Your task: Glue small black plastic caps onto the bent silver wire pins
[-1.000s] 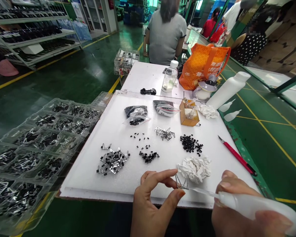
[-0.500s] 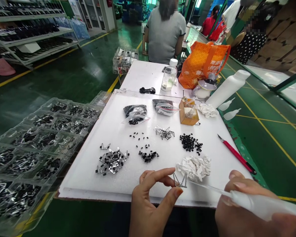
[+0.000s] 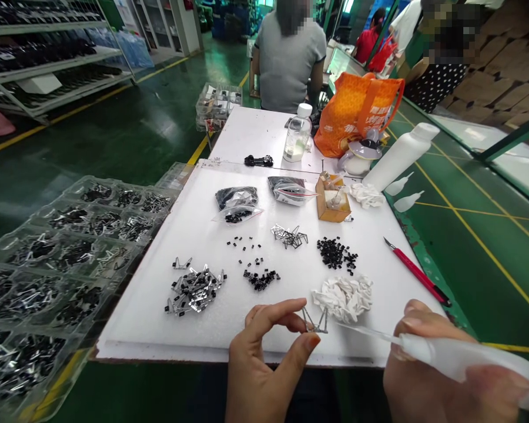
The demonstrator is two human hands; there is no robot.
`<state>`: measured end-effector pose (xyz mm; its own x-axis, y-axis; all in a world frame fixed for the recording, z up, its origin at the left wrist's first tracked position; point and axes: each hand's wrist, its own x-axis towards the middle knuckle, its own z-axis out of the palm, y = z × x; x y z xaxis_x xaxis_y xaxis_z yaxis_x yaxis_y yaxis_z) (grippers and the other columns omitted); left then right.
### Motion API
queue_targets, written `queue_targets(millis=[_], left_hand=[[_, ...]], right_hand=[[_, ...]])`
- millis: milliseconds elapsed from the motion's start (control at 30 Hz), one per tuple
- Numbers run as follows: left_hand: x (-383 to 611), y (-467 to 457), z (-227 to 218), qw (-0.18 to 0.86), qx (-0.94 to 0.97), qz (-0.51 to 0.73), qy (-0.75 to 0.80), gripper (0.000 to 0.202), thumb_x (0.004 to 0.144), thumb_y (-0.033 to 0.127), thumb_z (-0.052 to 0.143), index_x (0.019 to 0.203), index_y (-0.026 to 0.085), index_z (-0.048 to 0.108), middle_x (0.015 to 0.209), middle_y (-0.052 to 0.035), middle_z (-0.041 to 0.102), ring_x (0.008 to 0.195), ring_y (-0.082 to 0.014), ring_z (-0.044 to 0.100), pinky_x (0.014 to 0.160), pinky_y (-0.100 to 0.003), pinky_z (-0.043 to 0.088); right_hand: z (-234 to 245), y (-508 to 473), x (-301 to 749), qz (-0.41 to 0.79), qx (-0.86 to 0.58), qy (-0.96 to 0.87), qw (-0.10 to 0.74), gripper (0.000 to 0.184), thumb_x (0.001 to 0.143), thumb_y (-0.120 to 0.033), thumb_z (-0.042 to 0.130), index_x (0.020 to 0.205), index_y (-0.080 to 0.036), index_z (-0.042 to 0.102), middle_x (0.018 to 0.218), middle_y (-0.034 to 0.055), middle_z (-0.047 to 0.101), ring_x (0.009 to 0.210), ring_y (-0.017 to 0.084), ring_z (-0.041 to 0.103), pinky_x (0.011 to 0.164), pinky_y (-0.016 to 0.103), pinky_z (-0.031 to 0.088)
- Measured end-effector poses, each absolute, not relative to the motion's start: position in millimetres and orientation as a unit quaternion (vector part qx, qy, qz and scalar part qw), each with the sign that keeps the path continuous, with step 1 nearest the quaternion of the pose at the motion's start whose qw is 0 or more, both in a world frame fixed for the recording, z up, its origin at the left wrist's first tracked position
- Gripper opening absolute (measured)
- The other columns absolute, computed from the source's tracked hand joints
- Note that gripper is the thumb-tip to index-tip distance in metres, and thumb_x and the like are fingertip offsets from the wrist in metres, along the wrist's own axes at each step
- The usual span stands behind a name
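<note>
Between thumb and forefinger, my left hand (image 3: 268, 352) pinches a small zigzag metal bracket (image 3: 316, 322) above the table's front edge. My right hand (image 3: 432, 358) is wrapped round a white squeeze bottle (image 3: 458, 355) with a long thin nozzle. That nozzle tip points left at the bracket, a short gap from it. Crumpled white tissue (image 3: 344, 298) lies just behind the tip. Past my hands are a heap of brackets with black tips (image 3: 196, 289), small black caps (image 3: 261, 279), another pile of black caps (image 3: 334, 254) and bare brackets (image 3: 290, 235).
A red craft knife (image 3: 417, 271) lies along the right edge. Farther back are bagged black parts (image 3: 237, 202), a wooden box (image 3: 332, 208), a large white bottle (image 3: 401, 157) and an orange bag (image 3: 357, 114). A compartment tray (image 3: 77, 267) of parts stands left. A person (image 3: 291, 61) sits ahead.
The whole view has shifted slightly, so the table and hands appear a little farther left. Both hands keep their holds, with the nozzle tip still just right of the bracket.
</note>
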<state>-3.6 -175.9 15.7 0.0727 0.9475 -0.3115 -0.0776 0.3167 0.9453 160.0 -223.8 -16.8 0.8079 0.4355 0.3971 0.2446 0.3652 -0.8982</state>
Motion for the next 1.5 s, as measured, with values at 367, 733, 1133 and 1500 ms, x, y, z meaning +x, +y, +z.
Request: queue_targets(millis=[367, 733, 1133, 1500], left_hand=[[-3, -176, 16, 0.611, 0.405, 0.425, 0.531, 0.018, 0.075, 0.032, 0.083, 0.092, 0.035, 0.083, 0.076, 0.0025, 0.067, 0.084, -0.0227, 0.064, 0.109, -0.045, 0.036], [-2, -176, 16, 0.609, 0.404, 0.417, 0.541, 0.017, 0.075, 0.033, 0.082, 0.092, 0.034, 0.083, 0.075, 0.0019, 0.067, 0.085, -0.0224, 0.065, 0.1, -0.038, 0.042], [-3, -174, 15, 0.612, 0.405, 0.414, 0.538, 0.018, 0.075, 0.033, 0.082, 0.093, 0.035, 0.083, 0.076, 0.002, 0.067, 0.084, -0.0233, 0.065, 0.108, -0.045, 0.037], [-11, -176, 7, 0.633, 0.388, 0.405, 0.534, 0.019, 0.075, 0.035, 0.083, 0.094, 0.031, 0.084, 0.078, 0.0006, 0.068, 0.087, -0.0219, 0.065, 0.097, -0.034, 0.049]], right_hand=[[-21, -222, 160, 0.037, -0.547, -0.284, 0.787, 0.048, 0.092, -0.06, 0.056, 0.074, -0.021, 0.078, 0.074, 0.0037, 0.068, 0.089, 0.024, 0.06, 0.107, 0.046, 0.036], [-23, -229, 159, 0.086, -0.56, -0.261, 0.781, 0.044, 0.089, -0.062, 0.061, 0.078, -0.024, 0.08, 0.077, 0.0046, 0.069, 0.101, 0.027, 0.059, 0.113, 0.046, 0.031], [-11, -224, 149, 0.092, -0.578, -0.23, 0.778, 0.045, 0.09, -0.063, 0.06, 0.074, -0.026, 0.08, 0.076, 0.0049, 0.066, 0.098, 0.029, 0.059, 0.114, 0.048, 0.03], [-7, -170, 210, 0.295, -0.648, -0.353, 0.607, 0.032, 0.077, -0.035, 0.084, 0.103, -0.02, 0.075, 0.092, 0.0073, 0.079, 0.082, 0.025, 0.072, 0.074, 0.038, 0.053]])
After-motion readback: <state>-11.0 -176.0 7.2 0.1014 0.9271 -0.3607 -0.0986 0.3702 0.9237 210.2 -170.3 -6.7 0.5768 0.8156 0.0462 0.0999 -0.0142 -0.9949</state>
